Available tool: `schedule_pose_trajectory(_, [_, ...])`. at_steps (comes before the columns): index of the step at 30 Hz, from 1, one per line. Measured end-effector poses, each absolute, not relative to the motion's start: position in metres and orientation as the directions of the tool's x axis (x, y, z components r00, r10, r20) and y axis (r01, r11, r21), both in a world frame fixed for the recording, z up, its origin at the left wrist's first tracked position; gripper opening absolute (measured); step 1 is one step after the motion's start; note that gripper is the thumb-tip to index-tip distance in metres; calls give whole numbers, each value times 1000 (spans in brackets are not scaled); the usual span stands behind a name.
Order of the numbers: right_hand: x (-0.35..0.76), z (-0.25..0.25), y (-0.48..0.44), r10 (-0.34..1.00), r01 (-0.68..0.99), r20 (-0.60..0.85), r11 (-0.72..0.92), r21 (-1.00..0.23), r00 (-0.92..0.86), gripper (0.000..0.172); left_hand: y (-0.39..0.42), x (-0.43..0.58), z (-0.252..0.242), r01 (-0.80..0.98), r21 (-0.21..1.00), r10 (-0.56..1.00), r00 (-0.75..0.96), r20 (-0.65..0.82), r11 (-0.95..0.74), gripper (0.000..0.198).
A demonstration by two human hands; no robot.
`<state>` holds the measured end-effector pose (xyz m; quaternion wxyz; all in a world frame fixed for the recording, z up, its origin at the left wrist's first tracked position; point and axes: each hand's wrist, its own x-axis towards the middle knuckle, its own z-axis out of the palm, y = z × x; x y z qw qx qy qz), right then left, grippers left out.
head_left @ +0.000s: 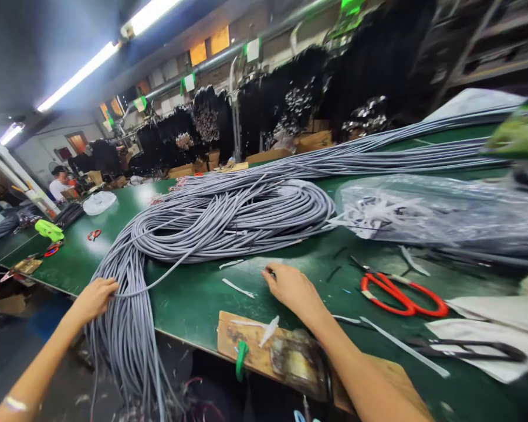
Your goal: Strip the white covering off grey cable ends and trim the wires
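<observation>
Head view: smooth grey cables (206, 225) loop on a glossy table (185, 313).

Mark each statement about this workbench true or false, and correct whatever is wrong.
1. The left hand touches the gray cables. True.
2. The right hand is holding the red-handled scissors. False: the red-handled scissors lie on the tabletop, apart from the right hand.
3. The clear plastic bag lies to the right of the coiled part of the gray cables. True.
4. The tabletop is white. False: it is green.
5. A thin white strip lies on the tabletop. True.
</observation>
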<state>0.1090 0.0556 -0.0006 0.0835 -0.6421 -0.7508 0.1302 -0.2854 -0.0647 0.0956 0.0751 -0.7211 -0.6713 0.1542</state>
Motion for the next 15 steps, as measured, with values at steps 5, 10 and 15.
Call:
schedule_pose_trajectory(5, [108,-7,58,979,938,-96,139,-318,-178,29,-56,-298,113,873,-476,985,-158,-74,104,31])
schedule_pose_trajectory(10, [107,-14,62,970,920,-121,152,-361,-208,25,-38,-192,81,984,-154,996,88,13,-85,45])
schedule_pose_trajectory(15, [114,-18,64,979,896,-98,119,-429,-177,21,15,-69,26,933,334,981,172,-89,-133,28])
